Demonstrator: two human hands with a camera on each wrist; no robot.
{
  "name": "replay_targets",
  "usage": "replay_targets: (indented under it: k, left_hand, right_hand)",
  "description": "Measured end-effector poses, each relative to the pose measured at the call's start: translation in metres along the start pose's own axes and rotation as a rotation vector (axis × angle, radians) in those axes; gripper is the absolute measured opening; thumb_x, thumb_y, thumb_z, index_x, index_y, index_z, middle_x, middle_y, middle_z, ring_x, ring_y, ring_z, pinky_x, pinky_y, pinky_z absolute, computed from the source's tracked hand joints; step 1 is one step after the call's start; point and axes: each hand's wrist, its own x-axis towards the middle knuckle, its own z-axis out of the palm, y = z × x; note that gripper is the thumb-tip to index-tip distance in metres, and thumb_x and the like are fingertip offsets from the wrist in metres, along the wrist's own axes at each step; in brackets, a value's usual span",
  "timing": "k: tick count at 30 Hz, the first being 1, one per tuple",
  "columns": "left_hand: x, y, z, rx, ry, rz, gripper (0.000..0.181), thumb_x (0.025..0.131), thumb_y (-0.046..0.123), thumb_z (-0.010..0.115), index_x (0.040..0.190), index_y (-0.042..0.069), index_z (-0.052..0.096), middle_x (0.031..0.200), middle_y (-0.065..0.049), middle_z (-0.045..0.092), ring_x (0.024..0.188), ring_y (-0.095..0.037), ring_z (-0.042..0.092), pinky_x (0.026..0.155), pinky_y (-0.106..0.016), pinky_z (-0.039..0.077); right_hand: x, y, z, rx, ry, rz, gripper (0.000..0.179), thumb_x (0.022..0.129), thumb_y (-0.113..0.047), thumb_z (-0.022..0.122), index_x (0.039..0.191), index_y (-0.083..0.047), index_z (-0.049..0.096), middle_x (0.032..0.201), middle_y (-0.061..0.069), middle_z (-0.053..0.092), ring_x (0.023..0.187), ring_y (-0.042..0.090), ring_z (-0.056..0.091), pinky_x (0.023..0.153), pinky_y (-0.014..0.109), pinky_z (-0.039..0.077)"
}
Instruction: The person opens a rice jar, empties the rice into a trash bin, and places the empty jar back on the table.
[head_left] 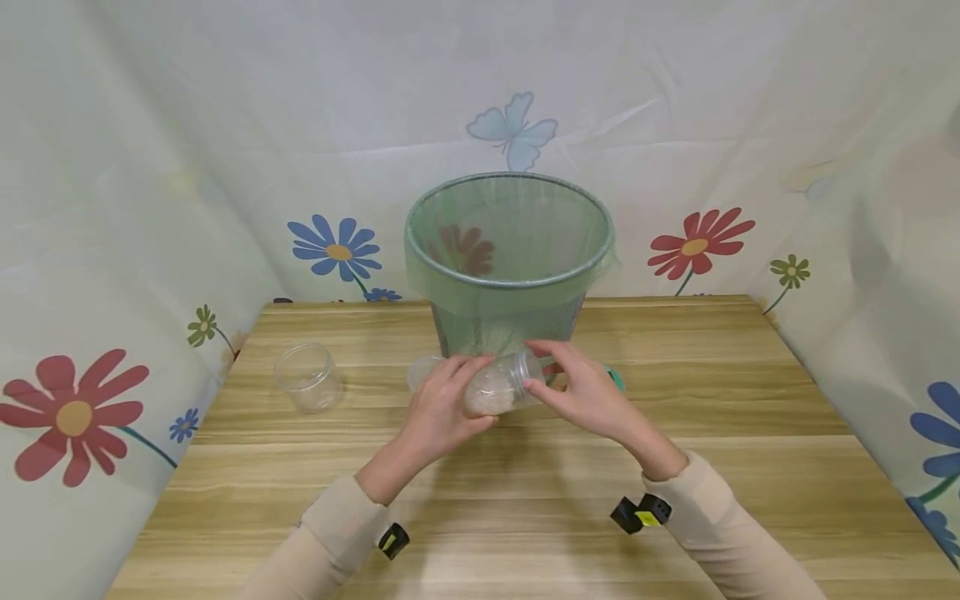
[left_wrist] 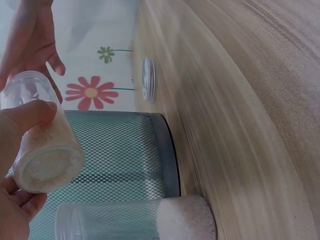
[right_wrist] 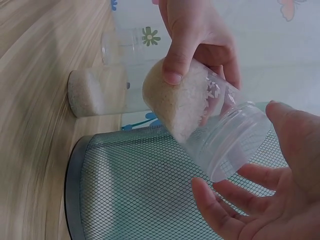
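My left hand (head_left: 441,410) grips a clear plastic jar (head_left: 493,387) part-filled with white rice grains. The jar is tipped on its side, its lidless mouth toward my right hand (head_left: 592,396). Rice (right_wrist: 175,97) lies banked along the lower side and base, with some grains stuck to the wall. Around the mouth, the right hand's thumb and fingers are spread, fingertips right at the rim, the palm facing it. A second clear jar (left_wrist: 110,220) with rice in its bottom stands upright behind my left hand. Farther left is another clear jar (head_left: 307,379), with no rice visible inside.
A green mesh bin (head_left: 510,321) with a thin green liner over its rim stands just beyond the hands. A green-and-silver screw lid (left_wrist: 149,80) lies on the wooden table (head_left: 480,517), right of the bin. A flower-printed curtain (head_left: 337,100) encloses the back and sides.
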Motion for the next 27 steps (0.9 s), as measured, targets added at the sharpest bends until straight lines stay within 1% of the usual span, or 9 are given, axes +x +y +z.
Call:
replay_targets:
  k: [4,9,13,19,23,27]
  left_hand:
    - [-0.0007,-0.0006,0.0019,-0.004,0.011,0.003,0.076,0.056,0.023,0.087,0.124,0.014,0.055,0.111,-0.005,0.058,0.098,-0.021,0.057,0.081,-0.037,0.051]
    - [-0.002,0.0006,0.0033,-0.005,0.009,-0.005,0.076,0.056,0.024,0.087,0.124,0.014,0.055,0.111,-0.006,0.058,0.098,-0.022,0.057,0.081,-0.037,0.051]
    - [-0.0029,0.0014,0.0043,-0.013,0.009,-0.01,0.076,0.056,0.023,0.087,0.124,0.014,0.055,0.111,-0.006,0.058,0.099,-0.022,0.057,0.081,-0.038,0.051]
    - [-0.003,0.0016,0.0061,-0.016,0.007,-0.027,0.076,0.056,0.024,0.087,0.124,0.014,0.055,0.112,-0.006,0.058,0.099,-0.023,0.058,0.08,-0.039,0.051]
    - [-0.0031,0.0024,0.0065,-0.022,0.003,-0.044,0.077,0.056,0.026,0.087,0.125,0.014,0.054,0.114,-0.007,0.058,0.1,-0.024,0.057,0.081,-0.04,0.051]
    - [-0.0038,0.002,0.0076,-0.022,0.012,-0.048,0.077,0.056,0.026,0.087,0.125,0.015,0.054,0.114,-0.006,0.058,0.101,-0.024,0.057,0.082,-0.04,0.05]
  right_hand:
    - [0.0011,-0.0008,0.0002,0.017,-0.035,0.037,0.05,0.086,-0.025,0.064,0.129,-0.004,0.048,0.123,0.013,0.055,0.093,0.026,0.061,0.064,0.022,0.052]
    - [0.0003,-0.0006,0.0001,0.034,-0.038,0.027,0.05,0.084,-0.022,0.066,0.128,-0.005,0.049,0.122,0.016,0.054,0.094,0.025,0.06,0.064,0.021,0.052]
    - [-0.0008,0.0002,0.0003,0.066,-0.039,-0.005,0.051,0.083,-0.018,0.068,0.129,-0.004,0.049,0.12,0.017,0.054,0.096,0.026,0.059,0.065,0.02,0.052]
    - [-0.0011,0.0014,-0.0008,0.121,-0.067,-0.056,0.055,0.082,-0.01,0.068,0.132,-0.004,0.045,0.121,0.014,0.051,0.101,0.026,0.057,0.07,0.024,0.054]
    - [-0.0016,0.0032,-0.0013,0.137,-0.099,-0.095,0.057,0.082,-0.006,0.066,0.134,-0.006,0.042,0.128,0.011,0.048,0.108,0.025,0.053,0.077,0.029,0.054]
    - [-0.003,0.0049,-0.0011,0.138,-0.1,-0.159,0.06,0.081,-0.001,0.066,0.135,-0.008,0.04,0.136,0.01,0.043,0.115,0.025,0.049,0.081,0.033,0.053]
